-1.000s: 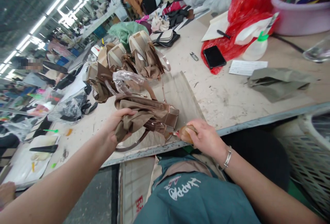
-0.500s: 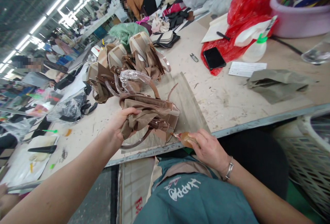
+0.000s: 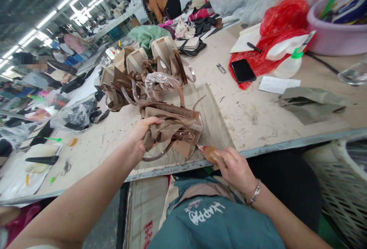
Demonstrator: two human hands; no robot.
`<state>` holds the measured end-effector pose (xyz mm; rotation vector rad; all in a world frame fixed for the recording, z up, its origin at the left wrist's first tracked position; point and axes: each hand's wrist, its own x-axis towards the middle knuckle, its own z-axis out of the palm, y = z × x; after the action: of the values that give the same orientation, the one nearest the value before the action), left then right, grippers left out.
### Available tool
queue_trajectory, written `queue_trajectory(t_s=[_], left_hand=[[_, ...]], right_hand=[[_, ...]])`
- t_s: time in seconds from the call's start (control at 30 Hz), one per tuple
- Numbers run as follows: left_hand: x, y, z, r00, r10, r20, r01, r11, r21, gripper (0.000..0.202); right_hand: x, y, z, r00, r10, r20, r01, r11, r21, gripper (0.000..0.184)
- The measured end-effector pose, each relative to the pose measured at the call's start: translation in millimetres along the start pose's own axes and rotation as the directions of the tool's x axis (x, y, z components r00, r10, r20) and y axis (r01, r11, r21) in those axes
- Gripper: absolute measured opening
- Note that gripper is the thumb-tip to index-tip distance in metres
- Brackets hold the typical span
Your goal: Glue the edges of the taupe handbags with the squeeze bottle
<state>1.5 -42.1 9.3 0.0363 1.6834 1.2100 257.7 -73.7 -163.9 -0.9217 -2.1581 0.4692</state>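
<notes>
A brown handbag [image 3: 187, 118] lies on its side near the table's front edge, its fabric lining pulled out. My left hand [image 3: 146, 132] is closed on the bunched lining at the bag's left end. Plastic film wraps the upper handle; the other handle hangs toward the table edge. In my right hand [image 3: 233, 166] is an amber glue bottle [image 3: 211, 153] with a red, narrow tip. The tip points at the bag's lower right edge, by a tan flap [image 3: 183, 148]; whether it touches cannot be made out. A grey-beige cloth sheet [image 3: 215, 113] lies beneath the bag.
Several similar bags [image 3: 137, 61] stand behind. To the right are a phone [image 3: 243, 70] on a red plastic bag, a white bottle with a green cap [image 3: 289, 63], a paper slip [image 3: 279, 85], folded cloth [image 3: 314, 101] and a purple basin [image 3: 335, 34]. Thread snips [image 3: 220, 68] lie mid-table.
The view has shifted slightly, so the table's things sit a little lower and mostly further right in the picture. Both hands keep their grips, with the bottle tip still by the bag's lower edge.
</notes>
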Motion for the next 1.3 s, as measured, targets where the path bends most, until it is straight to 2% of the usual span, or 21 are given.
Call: queue_trajectory(t_s=[0.13,0.3,0.57,0.63,0.8,0.97,1.07,1.2,1.3], left_hand=[[1,0,-1.2,0.999,-0.011,0.049,0.009,0.999,0.050,0.017],[2,0,-0.8,0.999,-0.004,0.052,0.001,0.999,0.051,0.013],[7,-2,-6.3,0.997,-0.015,0.073,0.009,0.997,0.079,0.019],[8,-2,-6.5,0.997,-0.019,0.071,0.014,0.997,0.078,0.019],[4,-1,-1.5,0.997,-0.016,0.078,0.010,0.997,0.070,0.014],[-5,0,3.9,0.994,-0.002,0.112,-0.010,0.994,0.105,0.012],[-5,1,3.3,0.992,-0.004,0.129,-0.011,0.993,0.121,0.012],[2,1,-0.2,0.993,0.007,0.119,-0.019,0.995,0.096,0.011],[6,2,-5.7,0.993,-0.007,0.118,-0.001,0.998,0.069,0.016]], right_hand=[[0,-4,-4,1.000,-0.020,-0.005,0.020,0.999,0.026,0.015],[2,-6,-2,0.995,-0.021,0.093,0.020,1.000,0.015,0.014],[13,21,0,0.994,0.080,-0.076,-0.077,0.996,0.039,0.010],[14,21,0,0.993,0.089,-0.080,-0.084,0.994,0.067,0.009],[15,18,1,0.996,0.094,0.010,-0.095,0.992,0.087,0.010],[27,28,4,0.988,0.111,-0.104,-0.107,0.994,0.037,0.009],[28,28,4,0.988,0.123,-0.096,-0.117,0.991,0.064,0.010],[19,20,-4,0.970,0.211,-0.116,-0.192,0.969,0.156,0.009],[13,16,-12,0.917,0.368,-0.154,-0.320,0.909,0.269,0.013]])
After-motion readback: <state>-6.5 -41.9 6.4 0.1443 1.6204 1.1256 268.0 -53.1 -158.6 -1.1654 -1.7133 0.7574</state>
